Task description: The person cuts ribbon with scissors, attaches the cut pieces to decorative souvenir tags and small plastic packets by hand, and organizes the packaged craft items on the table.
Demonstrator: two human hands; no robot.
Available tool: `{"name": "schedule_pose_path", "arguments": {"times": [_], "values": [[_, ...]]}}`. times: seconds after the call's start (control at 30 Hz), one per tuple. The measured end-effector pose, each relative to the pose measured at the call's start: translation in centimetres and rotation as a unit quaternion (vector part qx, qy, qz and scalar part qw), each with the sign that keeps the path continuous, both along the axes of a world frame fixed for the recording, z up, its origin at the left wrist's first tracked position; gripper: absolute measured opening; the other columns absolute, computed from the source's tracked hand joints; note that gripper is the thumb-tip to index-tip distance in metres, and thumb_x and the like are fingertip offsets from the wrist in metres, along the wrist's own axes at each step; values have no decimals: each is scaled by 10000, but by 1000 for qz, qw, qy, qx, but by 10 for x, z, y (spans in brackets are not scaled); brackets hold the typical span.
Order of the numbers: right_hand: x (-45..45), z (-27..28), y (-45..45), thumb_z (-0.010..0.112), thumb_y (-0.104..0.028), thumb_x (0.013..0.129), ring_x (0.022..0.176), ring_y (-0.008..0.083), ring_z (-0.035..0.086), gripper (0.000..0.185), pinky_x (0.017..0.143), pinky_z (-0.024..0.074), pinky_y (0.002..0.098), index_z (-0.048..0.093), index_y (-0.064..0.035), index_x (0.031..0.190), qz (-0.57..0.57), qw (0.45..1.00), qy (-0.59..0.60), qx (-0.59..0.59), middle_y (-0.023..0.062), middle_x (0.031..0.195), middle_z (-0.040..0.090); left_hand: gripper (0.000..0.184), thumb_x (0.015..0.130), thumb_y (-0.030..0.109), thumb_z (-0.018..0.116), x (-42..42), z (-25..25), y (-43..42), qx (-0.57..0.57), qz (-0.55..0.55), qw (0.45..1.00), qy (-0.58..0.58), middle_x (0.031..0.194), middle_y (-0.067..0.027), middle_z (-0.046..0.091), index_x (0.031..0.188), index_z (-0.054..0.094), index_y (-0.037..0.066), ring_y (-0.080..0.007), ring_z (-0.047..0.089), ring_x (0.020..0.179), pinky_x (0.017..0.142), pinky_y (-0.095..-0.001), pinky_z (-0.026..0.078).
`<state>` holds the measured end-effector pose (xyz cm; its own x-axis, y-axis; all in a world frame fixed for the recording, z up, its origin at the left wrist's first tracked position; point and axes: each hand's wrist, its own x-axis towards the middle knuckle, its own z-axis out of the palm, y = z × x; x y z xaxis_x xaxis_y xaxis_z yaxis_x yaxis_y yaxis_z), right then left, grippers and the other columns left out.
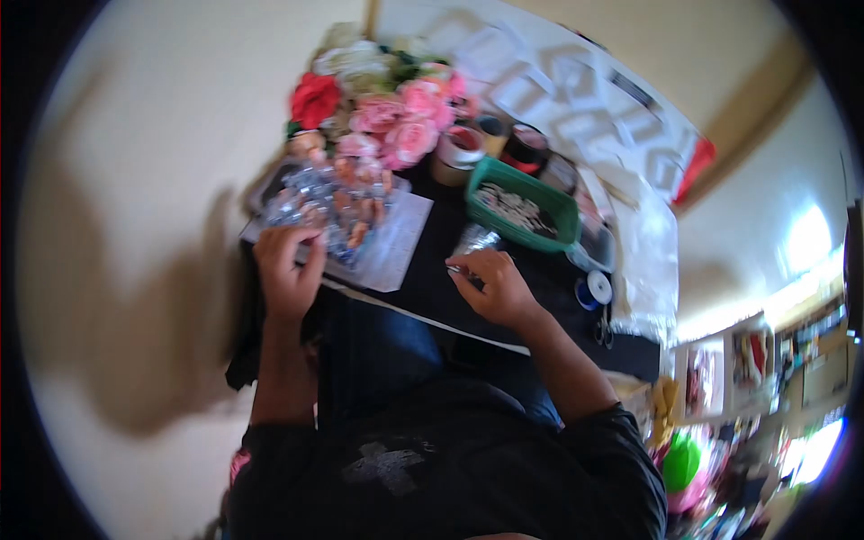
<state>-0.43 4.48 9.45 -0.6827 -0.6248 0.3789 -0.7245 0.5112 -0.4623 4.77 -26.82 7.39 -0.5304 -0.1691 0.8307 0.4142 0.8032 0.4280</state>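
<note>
The small pale piece (453,268) is at the fingertips of the right hand (497,286), above the black cloth (421,286) near the front edge of the table. The thumb and the forefinger of this hand are pressed together and seem to pinch the piece; it is too blurred to say what it is. Just beyond these fingers lies a clear bag (477,238).

The left hand (286,274) is at the near side of a pile of clear packets (315,193). Its fingers are bent, with the thumb close to the forefinger, but one cannot tell if they hold or touch a packet. Beside the pile there is a white paper (407,232).

Farther away stands a green basket (520,232) with small white pieces (511,207) inside. Behind the pile are pink flowers (409,135). On the right side are a spool (594,290) and scissors (604,337).
</note>
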Motion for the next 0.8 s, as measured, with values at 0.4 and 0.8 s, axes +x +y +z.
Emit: {"name": "schedule_pose_path", "arguments": {"times": [0.4,0.8], "values": [[78,-49,242,597,-195,848,944,307,609,231,839,473,433,648,-68,1034,-469,881,12,67,121,955,637,176,770,100,727,16,-1,222,-87,-382,911,-128,776,-4,598,920,635,97,-194,563,778,743,-357,397],[110,-53,280,636,-305,838,969,337,623,381,846,493,420,609,-66,1133,-516,834,-194,-24,155,1018,641,381,811,329,724,-26,-26,390,-216,-415,847,-253,855,-67,652,1056,612,59,-245,601,819,719,-382,465]]}}
